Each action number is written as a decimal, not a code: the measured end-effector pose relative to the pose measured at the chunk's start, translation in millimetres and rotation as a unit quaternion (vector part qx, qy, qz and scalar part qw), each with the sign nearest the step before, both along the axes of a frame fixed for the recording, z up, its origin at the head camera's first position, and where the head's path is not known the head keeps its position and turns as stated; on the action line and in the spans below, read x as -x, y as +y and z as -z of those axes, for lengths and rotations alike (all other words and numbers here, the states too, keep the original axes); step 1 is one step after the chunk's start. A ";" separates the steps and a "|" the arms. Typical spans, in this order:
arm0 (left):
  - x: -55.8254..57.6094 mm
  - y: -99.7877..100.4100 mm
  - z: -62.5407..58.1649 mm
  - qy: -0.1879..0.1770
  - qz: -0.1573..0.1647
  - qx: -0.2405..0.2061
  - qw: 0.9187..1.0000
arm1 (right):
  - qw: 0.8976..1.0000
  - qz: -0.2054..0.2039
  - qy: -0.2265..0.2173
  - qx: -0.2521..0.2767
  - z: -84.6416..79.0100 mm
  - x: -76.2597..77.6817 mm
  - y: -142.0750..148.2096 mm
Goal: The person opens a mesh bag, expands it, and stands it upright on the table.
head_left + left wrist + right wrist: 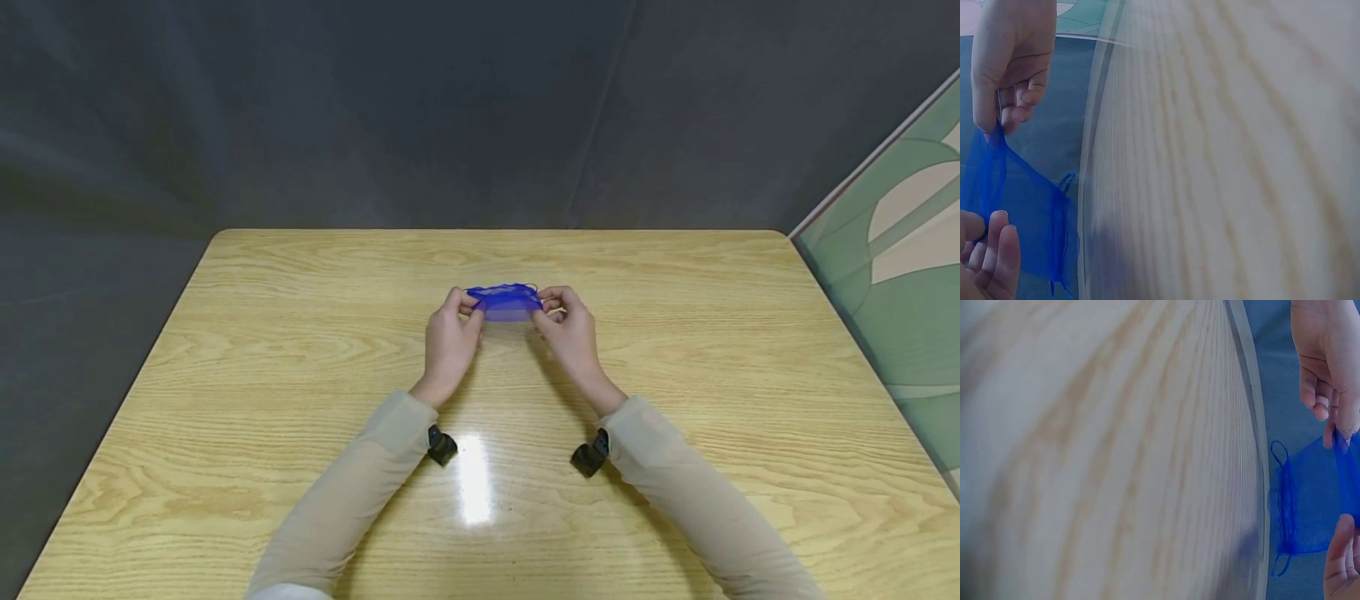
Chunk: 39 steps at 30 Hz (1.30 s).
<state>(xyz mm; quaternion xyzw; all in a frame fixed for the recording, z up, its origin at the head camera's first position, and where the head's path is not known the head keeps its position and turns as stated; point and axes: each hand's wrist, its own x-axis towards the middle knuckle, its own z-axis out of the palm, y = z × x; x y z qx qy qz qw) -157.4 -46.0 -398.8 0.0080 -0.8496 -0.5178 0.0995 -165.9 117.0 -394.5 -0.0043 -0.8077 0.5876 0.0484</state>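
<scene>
A sheer blue drawstring pouch (508, 308) is stretched between my two hands above the table. My left hand (452, 337) pinches one side of it between thumb and fingers. On the opposite side my right hand (572, 333) pinches it in the same way. In the left wrist view the pouch's gathered end (1059, 237) lies on the side toward the tabletop, with cord loops at both ends. From the right wrist, a thin cord loop (1279, 452) stands out beside the gathers. The fabric is see-through, and no contents show in it.
The wood-grain table (300, 350) spreads out on all sides beneath the hands. A dark curtain (450, 117) hangs behind its far edge, and a green patterned panel (900, 275) stands along the right. Small black cameras (442, 446) are strapped at both wrists.
</scene>
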 end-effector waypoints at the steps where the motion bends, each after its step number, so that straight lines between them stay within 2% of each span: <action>1: 0.2 -0.1 0.3 0.001 -0.001 0.001 1.000 | 1.000 -0.001 -0.003 -0.002 0.2 0.1 0.1; 8: 0.5 -1.1 0.6 -0.010 -0.003 0.004 1.000 | 1.000 -0.009 -0.012 -0.011 1.9 1.4 0.5; 26: -1.3 -0.3 1.6 -0.011 0.010 -0.002 1.000 | 0.999 0.034 0.010 -0.030 0.2 1.6 -2.2; 39: -0.5 0.2 -1.0 -0.016 0.002 0.009 1.000 | 0.998 0.024 0.016 -0.062 -2.7 1.0 -0.6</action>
